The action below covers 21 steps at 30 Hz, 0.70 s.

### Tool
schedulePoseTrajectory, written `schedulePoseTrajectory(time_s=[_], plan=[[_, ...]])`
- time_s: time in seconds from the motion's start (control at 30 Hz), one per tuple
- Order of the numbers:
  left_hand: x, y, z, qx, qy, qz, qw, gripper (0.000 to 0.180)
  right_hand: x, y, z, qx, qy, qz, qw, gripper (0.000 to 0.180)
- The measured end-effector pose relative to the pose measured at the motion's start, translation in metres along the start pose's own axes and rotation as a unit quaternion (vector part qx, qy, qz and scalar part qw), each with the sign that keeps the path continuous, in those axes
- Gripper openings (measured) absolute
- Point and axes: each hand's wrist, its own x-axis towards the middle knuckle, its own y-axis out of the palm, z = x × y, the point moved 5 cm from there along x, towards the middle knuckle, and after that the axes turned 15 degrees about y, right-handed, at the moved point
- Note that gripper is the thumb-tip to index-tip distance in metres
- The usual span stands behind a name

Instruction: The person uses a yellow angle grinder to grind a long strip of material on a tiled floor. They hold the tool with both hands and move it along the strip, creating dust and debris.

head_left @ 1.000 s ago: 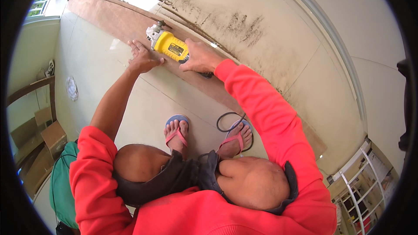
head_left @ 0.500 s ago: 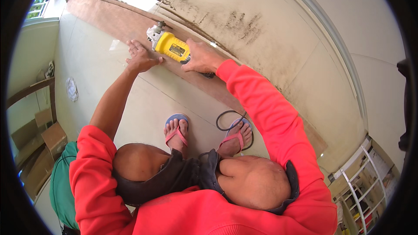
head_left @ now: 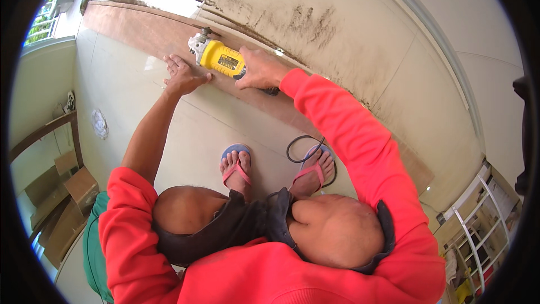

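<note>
My right hand (head_left: 262,68) is wrapped round the rear body of a yellow angle grinder (head_left: 224,62) with a grey metal head. The grinder lies over a long reddish-brown wooden board (head_left: 132,28) on the floor, its head and disc near the board's far edge. My left hand (head_left: 183,76) presses down with fingers stretched out at the board's near edge, just left of the grinder, holding nothing. A black cord (head_left: 291,146) loops by my right foot.
Dark dust (head_left: 312,19) is scattered on the tiled floor (head_left: 360,39) beyond the board. A grey rail (head_left: 444,45) curves along the far right. Cardboard boxes (head_left: 81,186) stand at left, a white metal rack (head_left: 478,236) at lower right. A clear plastic piece (head_left: 99,124) lies at left.
The whole view has shifted slightly. Both hands and the grinder keep nearly the same place on the board.
</note>
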Motion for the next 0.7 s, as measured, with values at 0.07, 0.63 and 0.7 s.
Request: schedulePoseTrajectory(time_s=[0.07, 0.63, 0.7], plan=[[0.000, -0.001, -0.001, 0.000, -0.002, -0.002, 1.000, 0.157, 0.001, 0.000, 0.000, -0.004, 0.002, 0.002, 1.000, 0.070], [0.003, 0.001, 0.002, -0.002, 0.008, -0.012, 1.000, 0.157, -0.010, 0.000, -0.009, 0.001, 0.011, 0.010, 1.000, 0.073], [0.002, 0.000, 0.002, -0.003, 0.011, -0.013, 1.000, 0.157, -0.011, 0.000, -0.008, 0.003, 0.007, 0.008, 1.000, 0.072]])
